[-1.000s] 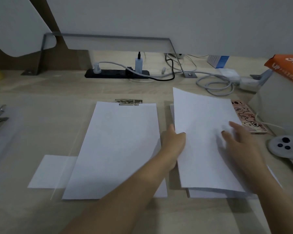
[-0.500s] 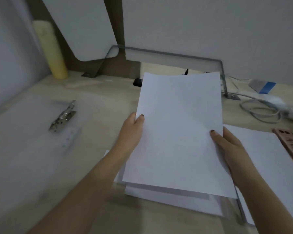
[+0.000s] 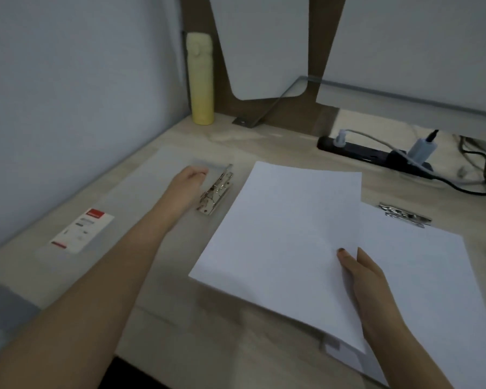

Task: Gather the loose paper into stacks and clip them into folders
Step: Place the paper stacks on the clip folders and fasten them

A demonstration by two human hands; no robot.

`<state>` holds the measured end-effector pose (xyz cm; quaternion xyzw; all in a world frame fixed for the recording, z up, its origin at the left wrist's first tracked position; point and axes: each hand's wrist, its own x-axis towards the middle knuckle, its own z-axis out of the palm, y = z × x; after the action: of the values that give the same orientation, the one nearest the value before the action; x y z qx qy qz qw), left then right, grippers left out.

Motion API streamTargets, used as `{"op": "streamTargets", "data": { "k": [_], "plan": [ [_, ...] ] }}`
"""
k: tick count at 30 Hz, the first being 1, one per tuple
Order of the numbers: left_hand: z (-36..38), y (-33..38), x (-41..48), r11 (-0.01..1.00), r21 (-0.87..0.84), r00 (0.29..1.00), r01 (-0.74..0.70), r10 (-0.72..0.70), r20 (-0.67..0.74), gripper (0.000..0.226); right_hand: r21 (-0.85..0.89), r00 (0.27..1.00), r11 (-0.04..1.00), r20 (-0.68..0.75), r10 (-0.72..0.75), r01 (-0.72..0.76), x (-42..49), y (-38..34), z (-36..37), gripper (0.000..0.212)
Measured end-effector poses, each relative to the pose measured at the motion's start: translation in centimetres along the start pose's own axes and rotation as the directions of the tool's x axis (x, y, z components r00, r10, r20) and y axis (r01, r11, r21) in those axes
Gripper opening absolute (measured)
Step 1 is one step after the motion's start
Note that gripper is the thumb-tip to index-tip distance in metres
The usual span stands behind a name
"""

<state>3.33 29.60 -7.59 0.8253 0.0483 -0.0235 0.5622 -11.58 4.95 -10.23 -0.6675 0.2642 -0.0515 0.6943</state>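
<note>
The paper stack [image 3: 278, 234] is held over the middle of the desk [image 3: 264, 141], pinched at its right edge by the right hand [image 3: 359, 279]: thumb on top, fingers hidden beneath. That edge overlaps another clipped sheet [image 3: 418, 276], which is cut off at the right. The left hand [image 3: 187, 182] lies on the clear folder [image 3: 141, 197] beside its metal clip [image 3: 216, 192], fingers curled; whether they grip anything is unclear. The folder's label [image 3: 82, 230] is too blurred to read.
</note>
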Motion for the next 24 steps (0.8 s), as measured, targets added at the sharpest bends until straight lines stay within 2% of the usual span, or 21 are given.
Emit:
{"op": "streamTargets", "data": {
  "k": [6,9,13,16,20,24],
  "plan": [
    [0.5,0.5,2.4,0.989,-0.099,0.978,0.111,-0.091,0.185,0.024,-0.002,1.000,1.000,-0.014,0.009,-0.009,0.6,-0.2,2.9,0.028],
    [1.1,0.9,3.2,0.983,-0.140,0.972,0.119,-0.087,0.216,0.016,-0.026,1.000,1.000,-0.014,0.006,-0.007,0.8,-0.2,4.0,0.031],
    [1.4,1.0,3.7,0.948,-0.263,0.960,0.178,-0.108,0.259,0.024,-0.072,1.000,0.997,-0.019,0.000,-0.002,1.1,-0.1,4.9,0.033],
    [1.3,0.9,3.9,0.926,-0.302,0.949,0.226,-0.140,0.282,0.018,-0.106,1.000,0.994,-0.016,0.016,-0.018,1.2,-0.3,5.4,0.030],
    [1.1,0.8,4.4,0.918,-0.291,0.939,0.270,-0.183,0.292,0.037,-0.080,0.998,0.995,-0.030,0.055,-0.057,1.3,-0.4,5.8,0.018],
    [0.9,0.8,4.9,0.927,-0.267,0.938,0.264,-0.182,0.295,0.042,-0.049,0.996,0.995,-0.044,0.079,-0.081,1.4,-0.3,6.1,0.017]
  ]
}}
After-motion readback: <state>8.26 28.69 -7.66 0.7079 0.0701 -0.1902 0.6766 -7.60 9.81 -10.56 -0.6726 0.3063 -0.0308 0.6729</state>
